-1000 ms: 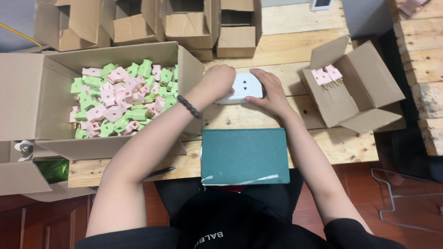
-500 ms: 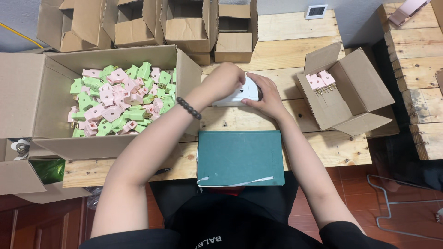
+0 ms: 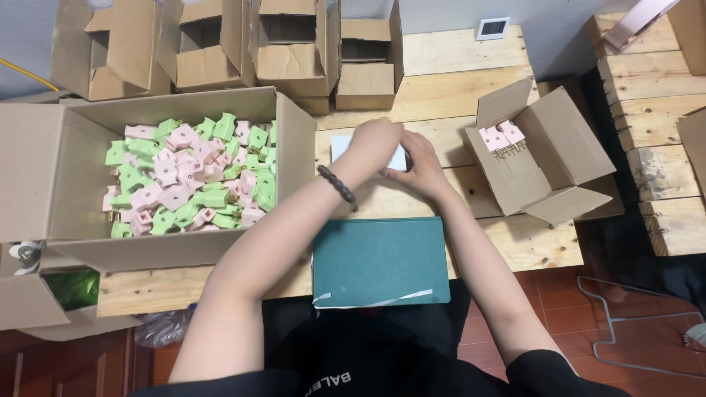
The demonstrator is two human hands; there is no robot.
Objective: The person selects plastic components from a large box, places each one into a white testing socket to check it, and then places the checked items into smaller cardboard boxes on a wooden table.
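Note:
Both my hands meet over a small white box-like object (image 3: pixel 340 147) on the wooden table (image 3: pixel 456 73). My left hand (image 3: pixel 375 143) covers its top, and my right hand (image 3: pixel 421 163) presses its right side. A dark bead bracelet (image 3: pixel 337 184) sits on my left wrist. Most of the white object is hidden under my fingers. To the left a big cardboard box (image 3: pixel 59 169) holds several pink and green plastic pieces (image 3: pixel 191 176). To the right a smaller open carton (image 3: pixel 566 162) holds a few pink pieces (image 3: pixel 501 137).
A dark green flat book-like pad (image 3: pixel 379 261) lies at the table's near edge in front of me. Several open cardboard cartons (image 3: pixel 287 44) line the back. A small white device (image 3: pixel 492 28) stands at the far edge. Wooden pallets (image 3: pixel 654 110) are at right.
My hands and the white object have stayed together; my left hand now covers more of it. The view has shifted slightly, showing more of the back of the table.

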